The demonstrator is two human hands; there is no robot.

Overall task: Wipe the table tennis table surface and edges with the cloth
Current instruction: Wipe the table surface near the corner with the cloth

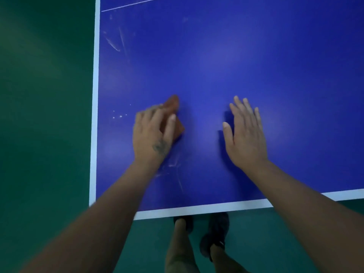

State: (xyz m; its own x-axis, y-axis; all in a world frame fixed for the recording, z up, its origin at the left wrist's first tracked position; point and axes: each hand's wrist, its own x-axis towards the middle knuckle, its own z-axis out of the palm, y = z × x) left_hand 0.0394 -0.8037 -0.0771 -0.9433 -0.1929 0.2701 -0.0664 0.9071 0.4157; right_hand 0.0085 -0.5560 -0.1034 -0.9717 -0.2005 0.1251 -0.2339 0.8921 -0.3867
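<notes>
The blue table tennis table (pixel 236 56) fills most of the view, with white lines along its left edge (pixel 95 95) and near edge (pixel 197 210). My left hand (pixel 152 134) presses an orange-brown cloth (pixel 173 104) onto the surface near the near-left corner; the cloth shows past my fingertips and beside my thumb, the rest is hidden under the hand. My right hand (pixel 245 134) rests flat on the table to the right of it, fingers straight, holding nothing.
Whitish smears mark the table at the far left (pixel 115 45), as small specks (pixel 119 116) left of the cloth, and near my left wrist (pixel 173 168). Green floor (pixel 45 115) lies left of and below the table. My feet (pixel 214 239) stand at the near edge.
</notes>
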